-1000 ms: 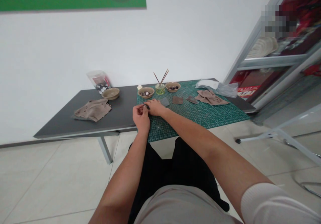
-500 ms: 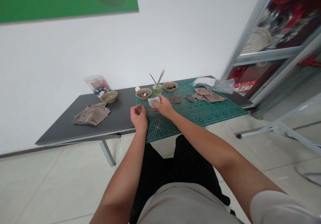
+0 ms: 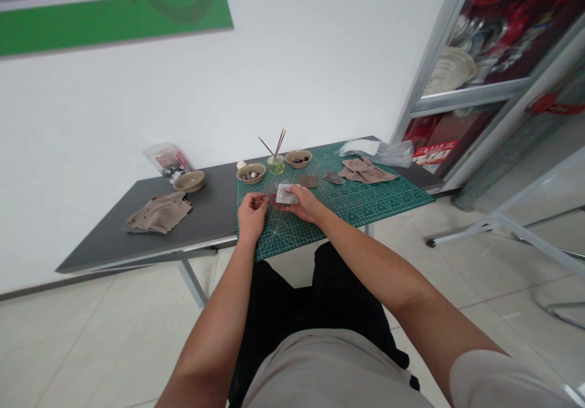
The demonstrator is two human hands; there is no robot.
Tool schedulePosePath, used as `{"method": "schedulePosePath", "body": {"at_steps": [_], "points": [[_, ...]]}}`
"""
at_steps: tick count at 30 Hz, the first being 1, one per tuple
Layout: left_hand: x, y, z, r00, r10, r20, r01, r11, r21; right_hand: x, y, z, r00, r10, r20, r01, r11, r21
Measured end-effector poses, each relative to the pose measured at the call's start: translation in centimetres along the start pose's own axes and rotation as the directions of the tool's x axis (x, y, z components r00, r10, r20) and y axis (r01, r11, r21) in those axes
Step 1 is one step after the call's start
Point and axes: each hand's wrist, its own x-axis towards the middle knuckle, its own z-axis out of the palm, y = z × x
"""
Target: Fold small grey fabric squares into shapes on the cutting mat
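My right hand (image 3: pixel 305 205) grips a light grey folded square (image 3: pixel 287 193) that looks like sandpaper, thumb on top and fingers beneath. Just left of it, my left hand (image 3: pixel 252 216) is closed in a pinch, its fingertips close to the square. Whatever sits in that pinch is too small to make out. Both hands are over the green cutting mat (image 3: pixel 274 246). Behind them lie a brown square piece (image 3: pixel 308 181) and a dark grey piece (image 3: pixel 334 178). A bowl of small stones (image 3: pixel 251 174) stands beyond my left hand.
At the back are a glass jar with thin sticks (image 3: pixel 276 164), another bowl (image 3: pixel 298 159) with dark stones and a plastic bag (image 3: pixel 388 152). A brown cloth (image 3: pixel 365 171) lies right. Leftward are a second cloth (image 3: pixel 159 213), a bowl (image 3: pixel 189 181) and a clear container (image 3: pixel 167 159).
My right hand has lowered and turned, so the grey square now shows flatter. My left fingertips have come closer to it. The whole view has shifted slightly.
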Motion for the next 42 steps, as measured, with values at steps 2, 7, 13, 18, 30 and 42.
{"method": "schedulePosePath", "body": {"at_steps": [2, 7, 13, 18, 30, 42], "points": [[0.1, 0.1, 0.0, 1.0, -0.001, 0.029, 0.0, 1.0, 0.017, 0.1, 0.3, -0.1, 1.0, 0.026, 0.004, -0.026, 0.999, 0.036], [0.4, 0.2, 0.0, 0.993, -0.051, 0.106, 0.053, 0.998, -0.014, 0.4, 1.1, -0.5, 0.996, -0.078, -0.051, 0.079, 0.997, 0.023], [0.1, 0.5, -0.1, 0.99, -0.053, 0.133, 0.045, 0.997, 0.064, 0.4, 1.6, -0.4, 0.978, -0.207, -0.037, 0.199, 0.968, -0.15], [-0.1, 0.8, -0.1, 0.99, -0.028, 0.136, 0.01, 0.991, 0.132, -0.1, 1.5, -0.1, 0.975, -0.216, -0.049, 0.198, 0.949, -0.244], [-0.8, 0.9, 0.5, 0.985, 0.06, 0.162, -0.11, 0.941, 0.32, 0.2, 2.3, -0.1, 0.96, -0.263, -0.094, 0.204, 0.891, -0.404], [-1.1, 1.6, 0.6, 0.989, 0.006, 0.15, -0.056, 0.944, 0.326, 0.9, 2.8, -0.1, 0.94, -0.265, -0.216, 0.169, 0.909, -0.38]]}}
